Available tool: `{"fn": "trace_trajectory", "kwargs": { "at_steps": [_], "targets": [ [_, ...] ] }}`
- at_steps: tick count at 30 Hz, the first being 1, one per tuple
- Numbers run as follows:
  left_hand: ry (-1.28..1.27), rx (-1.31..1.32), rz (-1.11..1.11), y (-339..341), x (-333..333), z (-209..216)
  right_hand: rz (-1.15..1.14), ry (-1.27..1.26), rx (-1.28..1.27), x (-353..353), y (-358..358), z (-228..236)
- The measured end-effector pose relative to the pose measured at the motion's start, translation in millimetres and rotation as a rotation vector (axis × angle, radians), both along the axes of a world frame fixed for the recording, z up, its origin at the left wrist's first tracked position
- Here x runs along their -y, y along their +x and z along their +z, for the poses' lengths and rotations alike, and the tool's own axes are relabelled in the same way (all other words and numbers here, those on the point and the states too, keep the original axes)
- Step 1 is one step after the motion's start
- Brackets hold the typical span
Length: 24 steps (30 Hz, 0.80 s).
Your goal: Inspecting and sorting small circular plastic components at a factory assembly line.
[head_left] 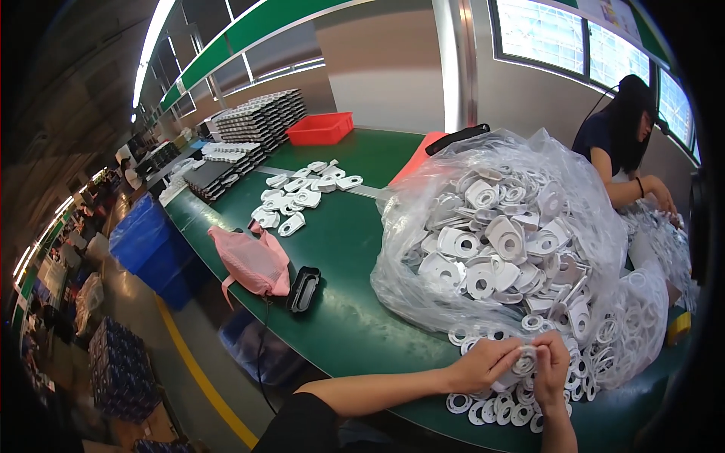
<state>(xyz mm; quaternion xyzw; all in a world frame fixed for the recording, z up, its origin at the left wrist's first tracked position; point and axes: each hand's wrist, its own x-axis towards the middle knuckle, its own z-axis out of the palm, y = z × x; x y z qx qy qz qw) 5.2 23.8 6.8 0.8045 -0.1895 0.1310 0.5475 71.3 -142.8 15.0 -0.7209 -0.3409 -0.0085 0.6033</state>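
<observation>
Both my hands meet over the near edge of the green table, holding a white plastic part (523, 362) with a ring shape between them. My left hand (487, 365) pinches it from the left, while my right hand (552, 365) grips its right side. Beneath and around my hands lie several loose white rings (521, 414). Just beyond stands a large clear plastic bag (400, 264), its mouth spread wide, heaped with white plastic covers (481, 279) that have round holes. My fingers hide part of the held piece.
Another clear bag of rings (630, 332) lies at the right, near a seated person (623, 151). Loose white covers (302, 192), a pink pouch (253, 260), a black case (303, 289) and a red bin (320, 128) occupy the table's left. Stacked trays (257, 121) stand farther back; blue bins (155, 249) stand beside the table.
</observation>
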Motion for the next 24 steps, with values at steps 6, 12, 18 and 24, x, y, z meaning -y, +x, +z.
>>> {"fn": "trace_trajectory", "kwargs": {
  "at_steps": [6,12,18,24],
  "targets": [
    [-0.408,-0.268,-0.137,-5,0,0,0.041,0.096,-0.256,-4,-1,3],
    [-0.349,-0.272,-0.144,-5,1,-4,0.080,-0.069,-0.081,0,0,6],
    [-0.118,-0.036,0.009,-2,-3,-1,0.079,-0.193,0.118,-2,-3,16],
    [0.206,0.075,0.208,2,-7,-7,0.034,-0.210,0.063,-5,-7,12]
  ]
}}
